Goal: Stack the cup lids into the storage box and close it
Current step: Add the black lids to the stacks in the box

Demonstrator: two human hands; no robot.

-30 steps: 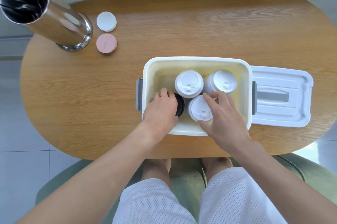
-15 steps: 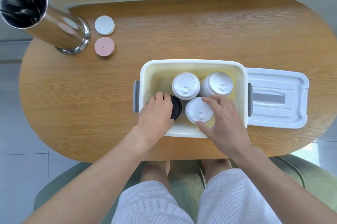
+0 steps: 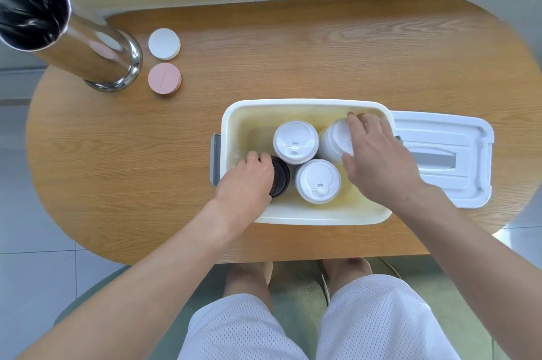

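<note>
An open white storage box (image 3: 305, 104) stands on the wooden table. Inside are three stacks of white cup lids: one at the middle back (image 3: 295, 141), one at the front (image 3: 318, 180), and one at the back right (image 3: 334, 141). A stack of black lids (image 3: 281, 176) sits at the front left. My left hand (image 3: 247, 180) covers and grips the black stack. My right hand (image 3: 378, 154) has its fingers around the back right white stack. The box's white cover (image 3: 445, 157) lies flat on the table just right of the box.
A tall steel cylinder (image 3: 58, 34) stands at the table's far left. Beside it lie a white round disc (image 3: 164, 43) and a pink one (image 3: 164, 78). My knees show below the table's near edge.
My right hand left the front white stack and moved back and right onto the back right stack. My left hand stayed on the black lids.
</note>
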